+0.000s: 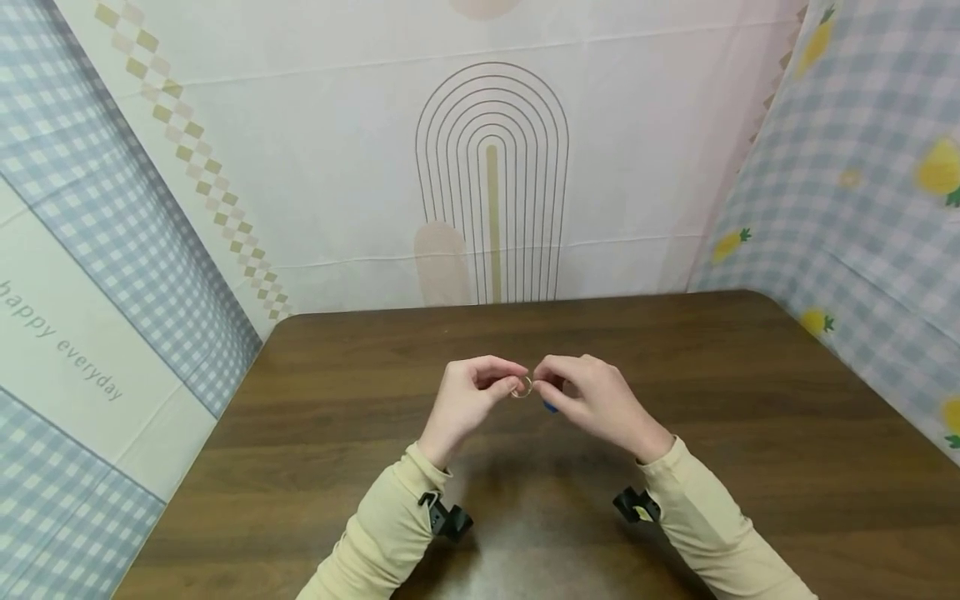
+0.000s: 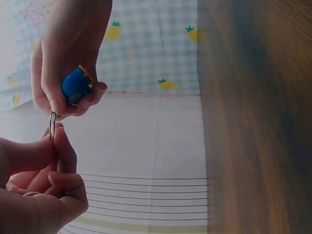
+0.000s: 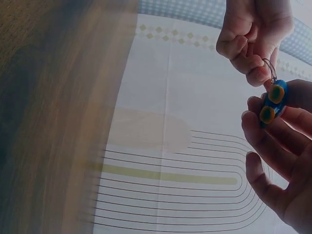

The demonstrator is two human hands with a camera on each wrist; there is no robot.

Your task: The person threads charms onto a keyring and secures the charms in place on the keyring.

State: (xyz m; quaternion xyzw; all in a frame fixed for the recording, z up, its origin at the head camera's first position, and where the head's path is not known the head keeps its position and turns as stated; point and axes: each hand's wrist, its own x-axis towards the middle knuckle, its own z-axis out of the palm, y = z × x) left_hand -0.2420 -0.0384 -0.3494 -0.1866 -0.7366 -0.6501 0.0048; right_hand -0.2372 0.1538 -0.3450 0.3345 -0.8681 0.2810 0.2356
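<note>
Both hands meet above the table. My left hand [image 1: 467, 400] pinches a thin metal key ring [image 2: 52, 124] between thumb and forefinger. Close on its right, my right hand [image 1: 597, 398] holds a small blue charm [image 2: 74, 87] that hangs at the ring, thumb and fingertips about the spot where the two join. In the right wrist view the charm [image 3: 276, 94] shows two orange discs with green centres. From the head view just a bit of blue peeks out below the right hand; the fingers hide the rest.
A brown wood-grain table [image 1: 337, 467] lies beneath the hands. Behind it hangs a white cloth [image 1: 337, 167] with arch lines, and checked cloths [image 1: 847, 233] hang at the sides. Each sleeve carries a black wrist mount [image 1: 447, 518].
</note>
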